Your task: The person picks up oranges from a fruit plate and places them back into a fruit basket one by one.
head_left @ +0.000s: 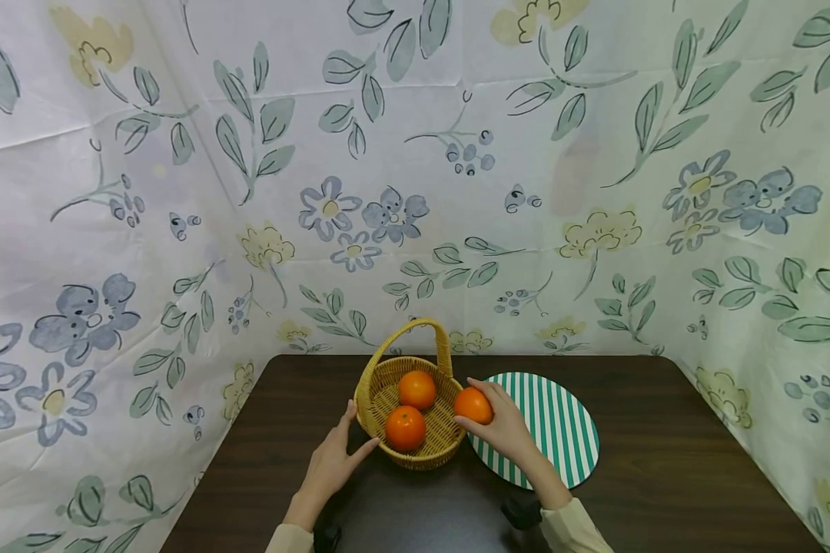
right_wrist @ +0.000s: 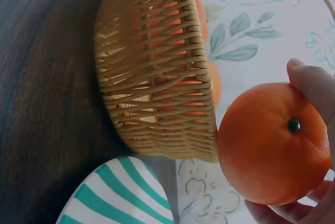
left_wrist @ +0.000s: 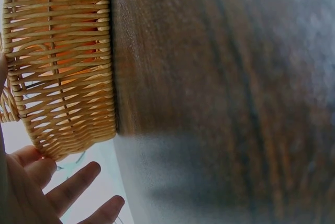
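A yellow wicker basket (head_left: 422,463) with an arched handle stands on the table, two oranges (head_left: 417,390) inside it. My right hand (head_left: 503,426) grips a third orange (right_wrist: 277,143) by its sides, at the basket's right rim. In the right wrist view that orange appears against or just beside the rim; its green stem spot shows. My left hand (head_left: 332,461) is at the basket's left side, thumb and fingers spread, fingertips touching the wicker (left_wrist: 63,77). Its lower fingers (left_wrist: 73,188) stretch out loosely in the left wrist view.
A round placemat or plate with green and white stripes (head_left: 560,430) lies right of the basket, partly beneath my right forearm. The dark wooden table (head_left: 664,461) ends at the back against a floral cloth (head_left: 456,192) hanging behind and at both sides.
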Motion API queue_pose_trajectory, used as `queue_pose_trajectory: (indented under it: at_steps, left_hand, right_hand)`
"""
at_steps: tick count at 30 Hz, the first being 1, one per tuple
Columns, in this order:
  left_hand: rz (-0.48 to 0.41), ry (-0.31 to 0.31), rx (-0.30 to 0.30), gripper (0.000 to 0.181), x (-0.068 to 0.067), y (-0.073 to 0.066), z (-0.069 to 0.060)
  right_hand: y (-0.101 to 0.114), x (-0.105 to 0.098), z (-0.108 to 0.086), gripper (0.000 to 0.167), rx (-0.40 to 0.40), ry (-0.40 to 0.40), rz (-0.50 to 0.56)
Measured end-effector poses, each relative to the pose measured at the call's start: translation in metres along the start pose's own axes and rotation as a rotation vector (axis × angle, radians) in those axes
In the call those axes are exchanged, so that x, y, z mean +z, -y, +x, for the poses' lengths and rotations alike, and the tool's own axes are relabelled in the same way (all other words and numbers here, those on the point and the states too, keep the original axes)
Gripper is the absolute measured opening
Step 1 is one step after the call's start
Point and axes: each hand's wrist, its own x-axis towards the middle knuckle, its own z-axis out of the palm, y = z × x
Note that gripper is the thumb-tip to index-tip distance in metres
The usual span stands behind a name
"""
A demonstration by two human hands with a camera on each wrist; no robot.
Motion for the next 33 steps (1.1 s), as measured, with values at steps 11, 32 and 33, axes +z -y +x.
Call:
queue_pose_trajectory:
  at_steps: [11,32,33]
  left_hand:
    - [-0.012,0.000,0.003,0.091,0.000,-0.001,-0.001]
    - [-0.013,0.008,-0.006,0.090,-0.001,-0.002,-0.001]
    - [-0.013,0.010,-0.006,0.090,-0.001,-0.002,-0.001]
  right_hand:
    - [0.007,0.003,0.005,0.065,0.018,0.009,0.016]
    - [0.008,0.017,0.010,0.071,0.000,0.054,0.032]
    - [0.008,0.018,0.010,0.071,-0.002,0.054,0.029]
